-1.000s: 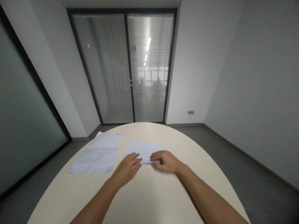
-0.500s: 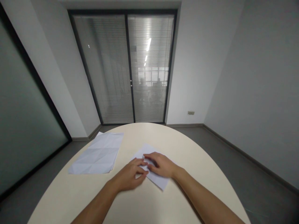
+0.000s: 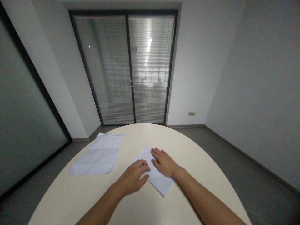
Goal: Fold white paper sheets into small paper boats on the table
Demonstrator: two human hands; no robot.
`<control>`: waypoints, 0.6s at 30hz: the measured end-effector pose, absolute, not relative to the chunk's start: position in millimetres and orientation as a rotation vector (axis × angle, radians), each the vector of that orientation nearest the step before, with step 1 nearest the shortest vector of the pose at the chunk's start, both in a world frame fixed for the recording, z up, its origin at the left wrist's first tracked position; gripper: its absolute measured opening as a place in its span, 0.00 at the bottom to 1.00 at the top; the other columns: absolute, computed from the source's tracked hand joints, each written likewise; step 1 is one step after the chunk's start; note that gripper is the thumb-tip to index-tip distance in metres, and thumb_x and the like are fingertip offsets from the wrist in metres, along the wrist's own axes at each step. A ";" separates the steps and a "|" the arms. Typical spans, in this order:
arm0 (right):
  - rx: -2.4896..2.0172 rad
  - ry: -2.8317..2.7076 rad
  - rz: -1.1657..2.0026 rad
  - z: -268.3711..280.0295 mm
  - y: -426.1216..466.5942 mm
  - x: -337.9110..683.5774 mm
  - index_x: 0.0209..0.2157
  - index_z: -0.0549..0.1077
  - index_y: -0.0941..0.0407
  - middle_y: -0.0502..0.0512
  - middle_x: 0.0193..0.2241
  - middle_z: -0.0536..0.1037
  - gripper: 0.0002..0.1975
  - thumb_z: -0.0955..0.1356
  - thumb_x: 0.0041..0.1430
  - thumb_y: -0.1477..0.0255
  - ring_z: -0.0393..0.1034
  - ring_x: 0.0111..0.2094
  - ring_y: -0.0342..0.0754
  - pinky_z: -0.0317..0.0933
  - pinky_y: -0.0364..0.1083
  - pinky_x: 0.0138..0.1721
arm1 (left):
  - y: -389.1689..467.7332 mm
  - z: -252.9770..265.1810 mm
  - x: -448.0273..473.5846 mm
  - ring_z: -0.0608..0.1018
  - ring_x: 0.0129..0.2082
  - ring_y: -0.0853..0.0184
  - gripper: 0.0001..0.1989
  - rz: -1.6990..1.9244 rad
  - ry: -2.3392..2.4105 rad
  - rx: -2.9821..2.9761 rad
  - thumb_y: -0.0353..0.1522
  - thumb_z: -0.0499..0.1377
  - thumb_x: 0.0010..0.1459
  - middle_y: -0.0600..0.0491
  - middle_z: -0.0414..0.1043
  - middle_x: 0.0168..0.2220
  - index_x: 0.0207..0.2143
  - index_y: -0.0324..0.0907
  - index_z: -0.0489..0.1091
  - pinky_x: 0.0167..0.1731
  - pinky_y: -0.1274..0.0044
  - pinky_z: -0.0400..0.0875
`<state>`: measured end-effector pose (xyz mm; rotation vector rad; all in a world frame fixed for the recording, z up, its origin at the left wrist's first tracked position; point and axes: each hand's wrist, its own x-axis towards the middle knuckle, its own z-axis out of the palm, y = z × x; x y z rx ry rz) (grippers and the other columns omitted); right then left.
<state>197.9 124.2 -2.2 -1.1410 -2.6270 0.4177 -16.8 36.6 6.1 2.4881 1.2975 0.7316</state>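
Observation:
In front of me on the round table lies a folded sheet of white paper [image 3: 161,183], turned at a slant. My right hand [image 3: 164,163] rests flat on its right side, fingers stretched toward the far edge. At the paper's left edge is my left hand [image 3: 137,175], its fingers bent and the thumb apart from the forefinger. It touches the near left part of the sheet, and no grip on the paper shows. Parts of the paper are hidden beneath both hands.
Creased white sheets [image 3: 98,156] lie in a loose stack at the table's left. The cream tabletop [image 3: 150,132] has a curved far edge. Beyond it stand a glass door with blinds [image 3: 117,78] and a grey wall with a socket [image 3: 191,113].
My right hand has flattened and spread, its fingers moving up and right over the paper. The two hands have come apart. The sheet has shifted slightly toward me.

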 end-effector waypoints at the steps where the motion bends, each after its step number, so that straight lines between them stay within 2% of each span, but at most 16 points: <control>1: -1.147 -2.621 0.410 -3.3 124.3 198.3 0.67 0.58 0.59 0.62 0.68 0.56 0.29 0.57 0.70 0.61 0.47 0.69 0.58 0.42 0.61 0.68 | 38.0 3.4 -17.3 0.75 0.50 0.63 0.12 0.741 1.350 2.479 0.29 0.58 0.60 0.51 0.73 0.48 0.46 0.47 0.72 0.53 0.71 0.71; 3: -1.146 -2.614 0.399 -4.7 124.1 199.4 0.67 0.59 0.59 0.62 0.68 0.56 0.29 0.58 0.69 0.61 0.48 0.69 0.58 0.43 0.61 0.67 | 41.9 -4.4 -19.9 0.75 0.50 0.62 0.12 0.769 1.500 2.449 0.30 0.57 0.61 0.50 0.73 0.49 0.47 0.47 0.72 0.53 0.70 0.71; 5: -1.134 -2.601 0.369 -4.0 123.4 200.3 0.66 0.61 0.58 0.62 0.67 0.59 0.28 0.58 0.69 0.61 0.49 0.69 0.59 0.43 0.62 0.67 | 46.6 -13.9 -24.2 0.74 0.55 0.60 0.14 0.791 1.641 2.422 0.33 0.57 0.62 0.47 0.71 0.54 0.51 0.46 0.71 0.57 0.67 0.69; 8: -1.048 -2.554 0.275 1.6 120.4 199.8 0.61 0.68 0.55 0.60 0.63 0.68 0.23 0.61 0.68 0.63 0.57 0.65 0.58 0.46 0.61 0.66 | 53.4 -25.9 -31.5 0.70 0.61 0.57 0.18 0.750 1.812 2.386 0.38 0.55 0.64 0.46 0.68 0.61 0.54 0.44 0.71 0.61 0.63 0.64; 10: -0.942 -2.532 0.249 5.7 117.0 198.3 0.58 0.72 0.54 0.59 0.59 0.72 0.21 0.62 0.67 0.64 0.63 0.61 0.56 0.52 0.57 0.63 | 57.2 -30.3 -36.1 0.69 0.62 0.54 0.19 0.710 1.928 2.381 0.39 0.55 0.65 0.43 0.68 0.61 0.55 0.42 0.71 0.64 0.58 0.58; 12: -0.833 -2.548 0.282 7.6 113.5 196.9 0.56 0.73 0.54 0.58 0.56 0.75 0.20 0.62 0.67 0.63 0.67 0.57 0.54 0.56 0.54 0.61 | 60.2 -31.8 -40.4 0.70 0.61 0.51 0.19 0.691 2.064 2.364 0.38 0.55 0.65 0.41 0.70 0.59 0.54 0.40 0.72 0.63 0.55 0.57; 15: -0.728 -2.619 0.357 4.9 111.2 197.3 0.57 0.73 0.54 0.59 0.57 0.74 0.22 0.64 0.66 0.61 0.67 0.58 0.54 0.56 0.53 0.61 | 62.8 -30.3 -45.5 0.71 0.60 0.52 0.17 0.703 2.170 2.330 0.34 0.54 0.64 0.41 0.72 0.58 0.53 0.40 0.73 0.62 0.56 0.59; 18: -0.779 -2.649 0.387 -0.1 114.1 200.5 0.60 0.70 0.55 0.62 0.62 0.68 0.25 0.64 0.66 0.59 0.61 0.63 0.57 0.53 0.56 0.64 | 62.0 -27.6 -46.8 0.72 0.60 0.58 0.18 0.737 1.973 2.401 0.33 0.54 0.65 0.46 0.71 0.59 0.55 0.43 0.72 0.63 0.61 0.61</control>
